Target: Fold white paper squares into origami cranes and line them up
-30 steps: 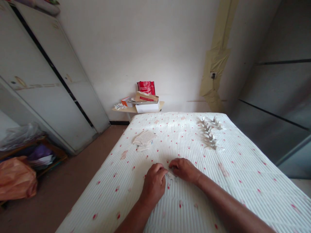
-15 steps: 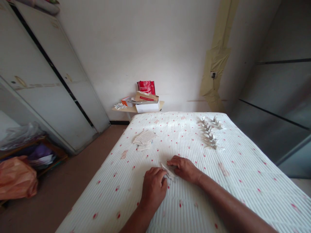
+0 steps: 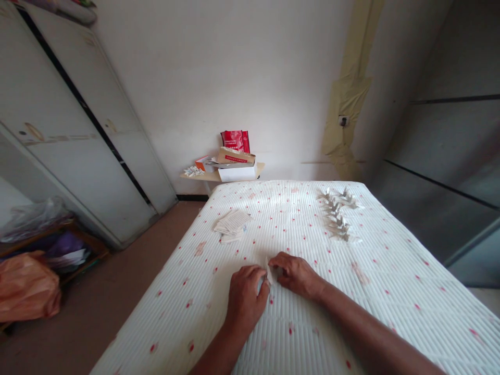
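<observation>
- Red bag (image 3: pixel 235 140) against the wall (image 3: pixel 214 78): pale characters across its front, too small to read.
- Cardboard piece (image 3: pixel 234 157) before the bag: a red band with light lettering, not legible at this size.
- Paper stack (image 3: pixel 232 224), loosely fanned out: sheets with rows of fine print, unreadable from here.
- The cover (image 3: pixel 304 333) under the work is white and ribbed, scattered with small red spots and fainter pinkish patches.
- Small paper piece (image 3: pixel 270 274): between the two hands, near the middle of the cover, its narrow edge raised.
- Left hand (image 3: pixel 247 294): thumb and fingers drawn together, pinching the small paper piece.
- Right hand (image 3: pixel 296 274): fingers curled, tips at the paper's right side; whether they grip it, I cannot tell.
- Folded paper shapes (image 3: pixel 335 211), pale and pointed, cluster on the cover's far right; the paper stack lies far left of them.
- Small desk (image 3: pixel 211 176) beyond the far edge: it carries a white box (image 3: pixel 237 173), an orange-sided box (image 3: pixel 203 164) and little white pieces (image 3: pixel 193 171).
- Yellowish tape (image 3: pixel 347 94) runs down the wall around a socket (image 3: pixel 343 121).
- Pale cabinet (image 3: pixel 78 130) at left, grey cabinet (image 3: pixel 449 135) at right.
- Brown floor (image 3: pixel 156 255); an orange plastic bag (image 3: pixel 29 286) at lower left.
</observation>
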{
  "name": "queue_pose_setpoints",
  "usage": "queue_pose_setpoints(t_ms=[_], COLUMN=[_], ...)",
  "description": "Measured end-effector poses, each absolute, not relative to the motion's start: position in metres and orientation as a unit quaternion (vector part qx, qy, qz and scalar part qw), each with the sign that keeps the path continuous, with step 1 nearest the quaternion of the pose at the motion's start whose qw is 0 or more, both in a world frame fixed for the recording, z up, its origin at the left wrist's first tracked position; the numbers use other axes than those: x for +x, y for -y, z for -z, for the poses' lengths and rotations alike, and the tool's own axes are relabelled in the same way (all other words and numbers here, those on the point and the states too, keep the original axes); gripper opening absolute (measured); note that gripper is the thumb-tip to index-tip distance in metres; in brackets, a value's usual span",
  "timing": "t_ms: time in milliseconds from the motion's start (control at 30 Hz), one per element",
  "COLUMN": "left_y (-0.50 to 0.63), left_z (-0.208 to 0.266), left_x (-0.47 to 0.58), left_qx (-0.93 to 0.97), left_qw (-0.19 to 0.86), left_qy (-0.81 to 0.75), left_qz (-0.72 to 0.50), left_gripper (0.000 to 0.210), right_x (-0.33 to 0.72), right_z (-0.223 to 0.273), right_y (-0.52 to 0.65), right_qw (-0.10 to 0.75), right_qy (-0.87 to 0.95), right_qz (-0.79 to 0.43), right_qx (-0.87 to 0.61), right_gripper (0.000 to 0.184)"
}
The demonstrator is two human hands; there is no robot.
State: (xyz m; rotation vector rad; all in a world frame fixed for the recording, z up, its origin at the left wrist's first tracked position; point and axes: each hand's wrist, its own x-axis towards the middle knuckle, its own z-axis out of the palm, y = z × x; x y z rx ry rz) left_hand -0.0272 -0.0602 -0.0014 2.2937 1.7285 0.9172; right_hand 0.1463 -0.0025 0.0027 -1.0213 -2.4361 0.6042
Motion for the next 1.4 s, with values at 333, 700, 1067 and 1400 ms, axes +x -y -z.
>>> queue_pose_setpoints(t_ms=[333,700,1067,1400], left_y=[0.069,0.074,0.070,0.057], left_z=[0.009,0.000,-0.003,-0.008], left_x=[-0.032,-0.018,-0.020,-0.036], left_qx=[0.770,0.744,0.754,0.788], left_qw=[0.052,0.031,0.046,0.029], left_qy=[-0.559,-0.621,-0.617,-0.587], left_qz=[-0.302,-0.246,-0.221,-0.183], left_gripper=[0.026,0.030,0.032,0.038], right_x=[0.135,0.133,0.148,0.140], right_z=[-0.010,-0.010,-0.007,-0.009], right_y=[0.012,0.013,-0.001,0.000], right_qw=[0.120,0.101,0.196,0.148], right_qy=[0.923,0.922,0.897,0.921], right_qz=[-0.068,-0.066,-0.193,-0.119], right_qx=[-0.358,-0.367,-0.346,-0.340], right_gripper=[0.018,0.019,0.054,0.027])
